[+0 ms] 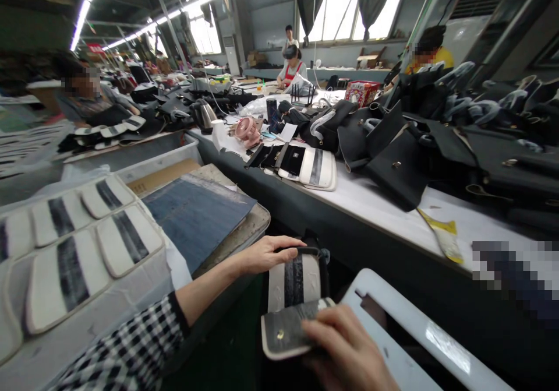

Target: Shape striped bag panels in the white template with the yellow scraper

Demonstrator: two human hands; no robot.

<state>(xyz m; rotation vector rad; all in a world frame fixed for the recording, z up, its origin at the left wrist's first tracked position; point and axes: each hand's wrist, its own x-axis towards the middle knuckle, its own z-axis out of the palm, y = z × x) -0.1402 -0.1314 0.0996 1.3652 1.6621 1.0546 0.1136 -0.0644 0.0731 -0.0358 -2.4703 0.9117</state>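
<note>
The left hand (264, 256) holds the bag (294, 283) at twelve o'clock; the right hand (349, 347) pinches its flap (286, 324) at six o'clock.

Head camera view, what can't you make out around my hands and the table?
In the head view:
Grey flap: partly hidden by the right hand.
Gold fitting on the flap: too small and blurred to tell its kind.
Pale striped piece: too blurred at its near end to tell whether it joins the flap.
Leftmost panels: cut off by the left edge.
White table: partly hidden by a pixelated patch.
</note>
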